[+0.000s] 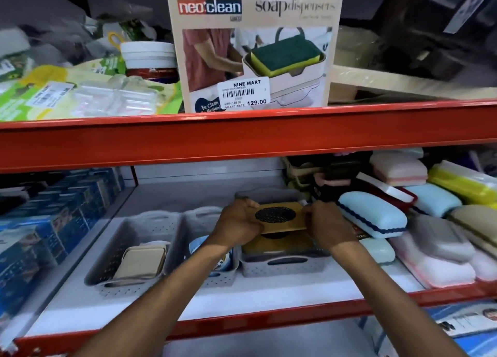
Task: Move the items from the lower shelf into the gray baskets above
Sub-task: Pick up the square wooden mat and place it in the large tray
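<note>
I hold a flat golden pack with a black round mesh window (282, 216) between both hands, just above the right gray basket (285, 266). My left hand (239, 222) grips its left edge and my right hand (326, 223) grips its right edge. Under it, inside that basket, lies another golden pack (271, 245). The left gray basket (113, 251) holds beige flat items (142, 262). The middle gray basket (200, 222) holds a blue and white item (197, 245), partly hidden by my left forearm.
A red shelf beam (242, 136) runs just above the baskets. Wrapped sponges and pastel cases (373, 216) crowd the shelf's right side. Blue boxes (40, 222) stack on the left. A soap dispenser box (252, 52) stands on the shelf above.
</note>
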